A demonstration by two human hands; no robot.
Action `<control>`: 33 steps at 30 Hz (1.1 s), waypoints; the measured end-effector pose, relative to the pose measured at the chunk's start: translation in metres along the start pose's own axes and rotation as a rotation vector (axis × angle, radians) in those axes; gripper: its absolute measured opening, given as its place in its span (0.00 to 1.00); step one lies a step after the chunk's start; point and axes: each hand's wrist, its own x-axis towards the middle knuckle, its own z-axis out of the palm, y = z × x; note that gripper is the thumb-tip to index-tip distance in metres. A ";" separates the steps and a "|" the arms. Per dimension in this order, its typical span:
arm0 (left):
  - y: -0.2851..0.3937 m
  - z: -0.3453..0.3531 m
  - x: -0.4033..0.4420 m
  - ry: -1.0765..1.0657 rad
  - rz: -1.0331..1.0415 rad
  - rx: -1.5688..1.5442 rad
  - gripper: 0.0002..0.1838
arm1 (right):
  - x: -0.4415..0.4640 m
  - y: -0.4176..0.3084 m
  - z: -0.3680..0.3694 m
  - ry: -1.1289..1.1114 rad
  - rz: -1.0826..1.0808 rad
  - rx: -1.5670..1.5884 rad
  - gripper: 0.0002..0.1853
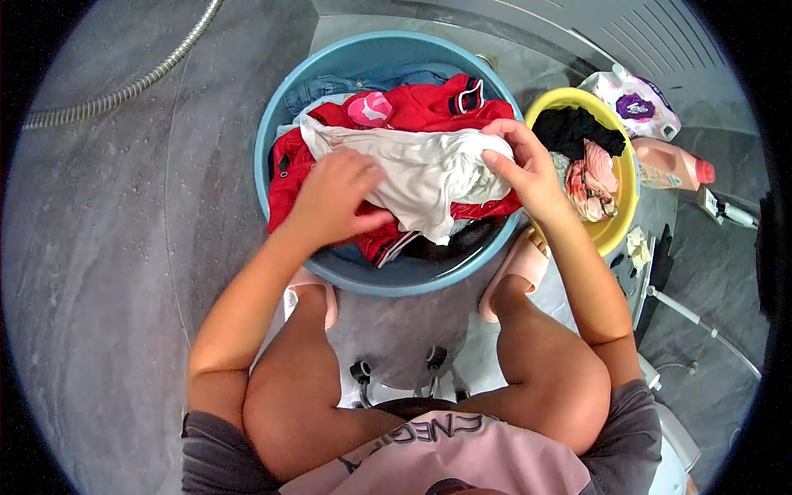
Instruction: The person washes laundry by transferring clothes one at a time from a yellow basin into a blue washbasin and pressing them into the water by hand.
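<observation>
A wide blue basin (388,289) holds red clothes (289,177) with dark and white striped trim and a piece of blue denim (326,89). Across the top of them lies a white cloth garment (396,157). My right hand (528,169) grips its bunched right end between thumb and fingers. Over the garment's left part is my left hand (342,198), its thumb apart from its bent, slightly blurred fingers. Behind the white garment, on the red cloth, rests a small pink object (370,109) with white marks.
To the right stands a yellow basin (623,227) with black cloth (577,130) and pink patterned cloth (592,181). Beside it are a white bottle with a purple label (634,106) and a pink bottle with a red cap (676,165). A metal hose (140,89) hangs at upper left.
</observation>
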 end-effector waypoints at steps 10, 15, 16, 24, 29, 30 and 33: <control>-0.029 -0.020 -0.002 0.444 -0.640 -1.050 0.07 | -0.005 -0.007 -0.010 0.091 -0.119 -0.321 0.17; -0.025 -0.069 0.013 0.691 -0.493 -0.978 0.10 | 0.002 -0.058 -0.023 0.029 -0.568 -0.936 0.22; -0.031 -0.077 0.014 0.719 -0.410 -1.018 0.10 | 0.003 -0.062 -0.023 0.049 -0.669 -1.045 0.25; -0.051 -0.091 0.003 0.224 -0.144 -0.588 0.21 | -0.008 -0.046 -0.007 -0.063 -0.731 -0.889 0.06; -0.020 -0.081 0.019 -0.680 -0.473 -0.315 0.11 | -0.022 -0.031 -0.001 -0.810 0.078 -0.743 0.09; -0.017 -0.077 0.019 -0.679 -0.486 -0.299 0.10 | -0.021 -0.036 0.002 -0.813 0.049 -0.691 0.08; -0.017 -0.072 0.019 -0.629 -0.481 -0.357 0.12 | -0.016 -0.020 0.013 -0.396 -0.298 -0.667 0.09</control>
